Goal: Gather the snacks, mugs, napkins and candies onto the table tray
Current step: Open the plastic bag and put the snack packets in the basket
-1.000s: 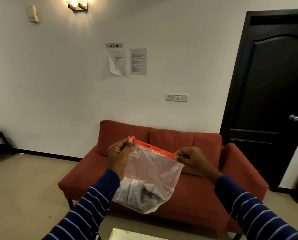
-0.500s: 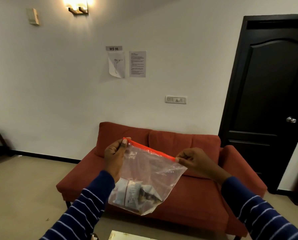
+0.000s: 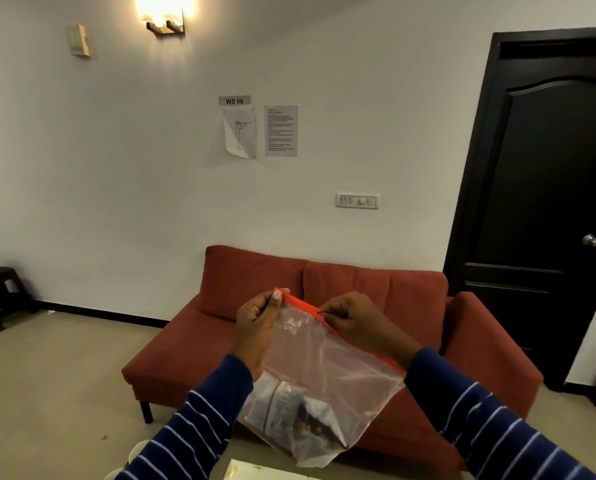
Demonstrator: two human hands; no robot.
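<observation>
White-walled room, rust-red fabric sofa against the far wall, black door at right.

Head view: one clear plastic zip bag with an orange seal strip is held up in mid-air in front of the sofa. Left hand pinches the strip's left end. Right hand pinches the strip nearer its middle; half a second ago it held the far right end, so the hands have closed in. Likely the seal is being worked open.

Count: one bag, two hands, a few pale snack packets bunched at the bag's bottom, exact number unclear. One pale table corner shows at the lower edge. No tray, mugs or napkins visible; gathering looks barely begun.
</observation>
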